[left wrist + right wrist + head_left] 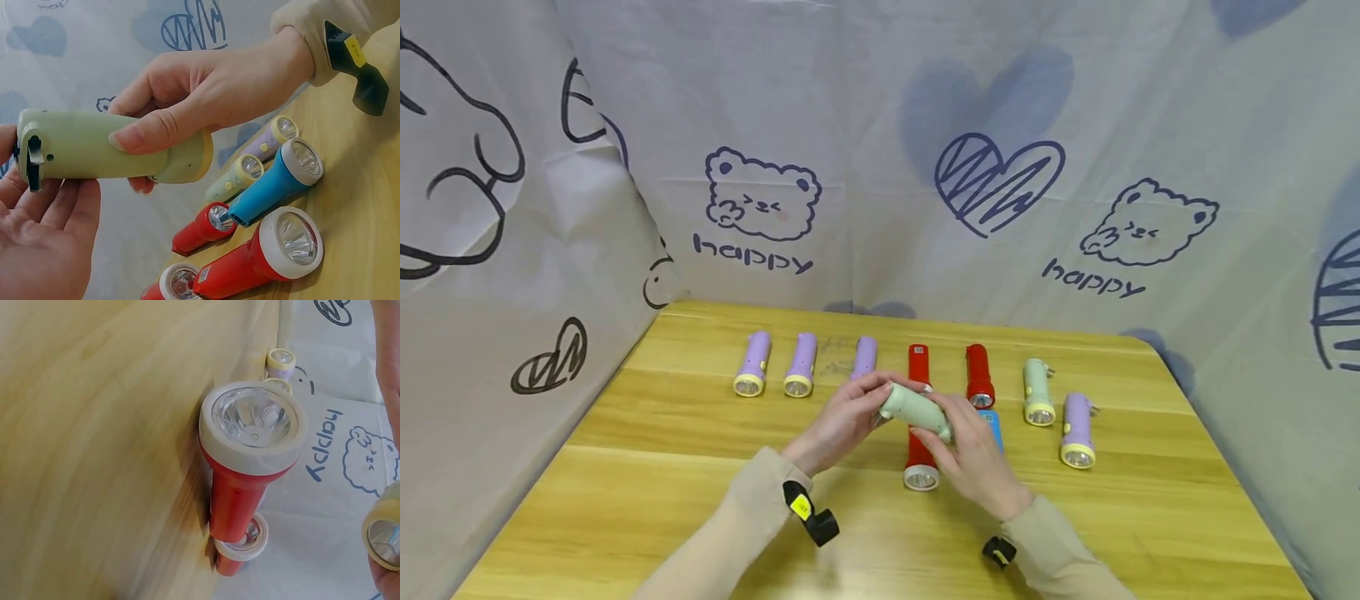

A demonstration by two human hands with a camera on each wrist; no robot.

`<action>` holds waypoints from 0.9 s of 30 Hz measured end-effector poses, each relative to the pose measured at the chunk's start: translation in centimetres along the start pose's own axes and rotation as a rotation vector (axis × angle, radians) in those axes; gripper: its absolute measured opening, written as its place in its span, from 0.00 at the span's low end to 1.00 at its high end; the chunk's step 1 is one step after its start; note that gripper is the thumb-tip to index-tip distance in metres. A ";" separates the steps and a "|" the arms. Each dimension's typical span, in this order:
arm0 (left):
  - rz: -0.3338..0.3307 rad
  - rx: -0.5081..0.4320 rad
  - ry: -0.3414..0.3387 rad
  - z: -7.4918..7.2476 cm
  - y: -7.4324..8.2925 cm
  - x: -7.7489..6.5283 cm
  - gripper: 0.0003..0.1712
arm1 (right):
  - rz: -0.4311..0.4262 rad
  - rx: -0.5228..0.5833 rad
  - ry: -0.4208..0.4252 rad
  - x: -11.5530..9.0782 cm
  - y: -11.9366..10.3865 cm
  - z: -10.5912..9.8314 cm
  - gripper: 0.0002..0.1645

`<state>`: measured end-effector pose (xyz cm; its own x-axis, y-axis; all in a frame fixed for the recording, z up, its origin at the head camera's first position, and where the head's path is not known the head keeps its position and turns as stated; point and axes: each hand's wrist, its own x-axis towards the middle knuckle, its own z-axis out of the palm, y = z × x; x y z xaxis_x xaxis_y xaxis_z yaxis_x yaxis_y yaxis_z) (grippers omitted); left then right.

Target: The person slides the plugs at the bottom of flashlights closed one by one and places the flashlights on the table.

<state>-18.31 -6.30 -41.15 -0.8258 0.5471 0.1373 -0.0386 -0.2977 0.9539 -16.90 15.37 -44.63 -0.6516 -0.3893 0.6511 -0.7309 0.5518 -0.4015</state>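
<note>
Both hands hold a pale green flashlight (917, 410) above the table, tilted down to the right. My right hand (976, 454) grips it near its yellow head, with the thumb along the barrel in the left wrist view. At the tail end, my left hand (842, 421) has its thumb at the end and its fingers against the barrel. Metal plug prongs (35, 157) stick out of that tail. Below the hands lies a red flashlight with a white rim (921, 477), partly covered by them. A blue flashlight (265, 190) is mostly hidden behind my right hand in the head view.
Several purple flashlights (802, 362) lie at the back left of the wooden table (662, 500). More red flashlights (978, 371) are at the back middle. Further right lie a green flashlight (1037, 390) and a purple one (1077, 429), both with prongs out. A printed cloth (865, 125) encloses the table.
</note>
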 end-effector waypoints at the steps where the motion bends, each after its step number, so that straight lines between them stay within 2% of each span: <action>1: 0.004 -0.002 -0.011 -0.1 -0.1 0.0 0.15 | 0.006 0.004 -0.001 0.0 0.0 0.0 0.29; 6: 0.020 -0.023 -0.052 -0.3 -0.2 0.1 0.18 | 0.031 0.008 0.003 0.1 0.1 0.1 0.28; 13: 0.005 -0.079 -0.100 -0.4 -0.3 0.1 0.20 | 0.060 0.005 -0.006 -0.2 0.2 0.2 0.28; 18: 0.010 -0.083 -0.133 -0.5 -0.5 -0.1 0.24 | 0.080 0.026 -0.016 -0.3 -0.1 0.0 0.30; 27: -0.008 -0.042 -0.169 -0.4 -0.4 -0.4 0.25 | 0.029 0.037 -0.021 -0.7 0.1 -0.1 0.33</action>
<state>-18.15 -6.69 -41.69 -0.7191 0.6721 0.1764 -0.0711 -0.3237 0.9435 -16.46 15.75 -45.05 -0.6762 -0.3895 0.6253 -0.7187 0.5352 -0.4438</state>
